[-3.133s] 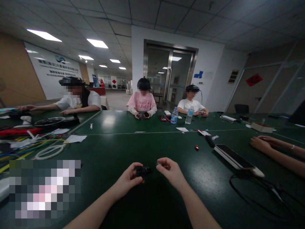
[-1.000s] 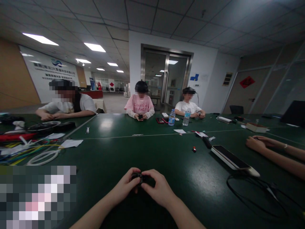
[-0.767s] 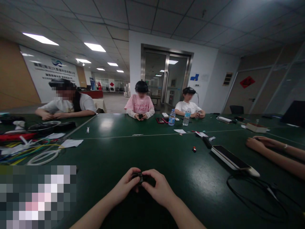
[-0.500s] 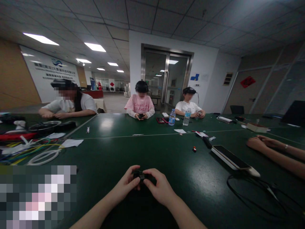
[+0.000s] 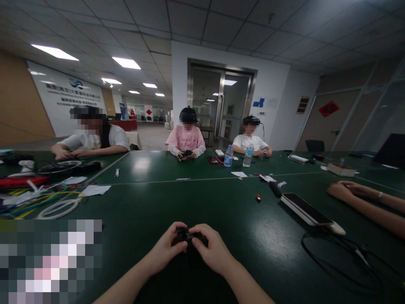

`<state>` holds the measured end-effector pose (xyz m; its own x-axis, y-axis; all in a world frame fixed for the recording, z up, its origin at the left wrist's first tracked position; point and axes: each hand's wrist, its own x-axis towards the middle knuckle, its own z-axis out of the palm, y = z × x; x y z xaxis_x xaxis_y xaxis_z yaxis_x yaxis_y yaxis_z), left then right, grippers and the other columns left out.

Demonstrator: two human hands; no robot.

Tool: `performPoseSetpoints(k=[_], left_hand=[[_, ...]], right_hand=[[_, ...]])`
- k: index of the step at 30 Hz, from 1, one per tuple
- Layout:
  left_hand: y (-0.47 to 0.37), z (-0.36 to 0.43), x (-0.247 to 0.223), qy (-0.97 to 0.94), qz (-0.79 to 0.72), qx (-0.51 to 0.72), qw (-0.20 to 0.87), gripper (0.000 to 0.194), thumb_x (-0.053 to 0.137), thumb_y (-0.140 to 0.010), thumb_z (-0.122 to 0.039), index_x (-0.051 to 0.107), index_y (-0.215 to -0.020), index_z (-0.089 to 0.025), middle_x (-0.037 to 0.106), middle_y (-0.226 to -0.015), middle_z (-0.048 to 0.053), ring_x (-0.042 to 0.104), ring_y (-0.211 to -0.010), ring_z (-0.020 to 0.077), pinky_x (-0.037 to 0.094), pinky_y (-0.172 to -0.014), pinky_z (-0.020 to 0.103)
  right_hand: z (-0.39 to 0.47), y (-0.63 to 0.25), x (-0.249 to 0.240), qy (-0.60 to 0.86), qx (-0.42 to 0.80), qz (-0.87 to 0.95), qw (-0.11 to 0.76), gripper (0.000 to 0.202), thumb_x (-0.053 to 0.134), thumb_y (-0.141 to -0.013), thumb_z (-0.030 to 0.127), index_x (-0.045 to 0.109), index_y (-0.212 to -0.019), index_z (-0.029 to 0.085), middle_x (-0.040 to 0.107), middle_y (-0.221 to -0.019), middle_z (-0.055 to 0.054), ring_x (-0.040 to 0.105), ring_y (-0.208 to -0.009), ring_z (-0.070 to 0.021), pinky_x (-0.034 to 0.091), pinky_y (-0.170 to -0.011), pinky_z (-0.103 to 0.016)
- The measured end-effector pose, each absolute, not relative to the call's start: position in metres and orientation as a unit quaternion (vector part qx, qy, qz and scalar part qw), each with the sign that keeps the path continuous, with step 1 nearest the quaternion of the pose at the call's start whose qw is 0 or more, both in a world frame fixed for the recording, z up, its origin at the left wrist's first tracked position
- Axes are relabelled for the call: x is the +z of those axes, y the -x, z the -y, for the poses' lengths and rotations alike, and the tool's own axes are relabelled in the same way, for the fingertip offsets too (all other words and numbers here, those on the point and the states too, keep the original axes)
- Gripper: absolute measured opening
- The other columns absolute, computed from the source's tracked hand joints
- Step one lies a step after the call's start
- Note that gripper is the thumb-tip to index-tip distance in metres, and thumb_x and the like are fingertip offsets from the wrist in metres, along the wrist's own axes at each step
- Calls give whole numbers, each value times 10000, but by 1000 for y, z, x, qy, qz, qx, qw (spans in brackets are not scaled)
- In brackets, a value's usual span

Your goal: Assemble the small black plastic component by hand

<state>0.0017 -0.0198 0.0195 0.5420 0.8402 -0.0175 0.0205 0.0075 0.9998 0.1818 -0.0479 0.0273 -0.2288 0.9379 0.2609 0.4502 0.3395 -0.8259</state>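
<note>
Both my hands meet low in the middle of the head view, above the dark green table. Between them is a small black object, partly covered by my fingers; its kind is too dark and small to tell. My left hand pinches it from the left with thumb and fingers. From the right, my right hand grips it in the same manner, the thumb beneath and the index finger on top.
A phone lies on a white device at right, beside a black cable. Farther off stand two water bottles. Cables and paper lie at left. A neighbour's hands rest at right; several people sit opposite.
My left fingers and thumb have shifted slightly on the small black object, which has turned a little. My right hand stays nearly in place.
</note>
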Motion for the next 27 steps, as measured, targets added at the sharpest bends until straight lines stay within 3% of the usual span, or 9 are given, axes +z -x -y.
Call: performPoseSetpoints(k=[9,27], left_hand=[[-2,20,21,-625,-351,326,617,338,603,-742,-269,419,-1021,-216,566,-891,12,552,-743,157,441,-723,361],[0,16,16,-626,-335,320,628,401,651,-706,-306,426,-1028,-227,578,-878,6,563,-752,161,445,-714,352]], right_hand=[[50,-182,33,496,325,713,375,205,542,-795,268,604,-991,272,610,-1011,-4,571,-938,-185,444,-820,-323],[48,-181,31,497,329,706,382,174,588,-754,253,615,-926,270,612,-956,7,574,-898,-173,446,-786,-295]])
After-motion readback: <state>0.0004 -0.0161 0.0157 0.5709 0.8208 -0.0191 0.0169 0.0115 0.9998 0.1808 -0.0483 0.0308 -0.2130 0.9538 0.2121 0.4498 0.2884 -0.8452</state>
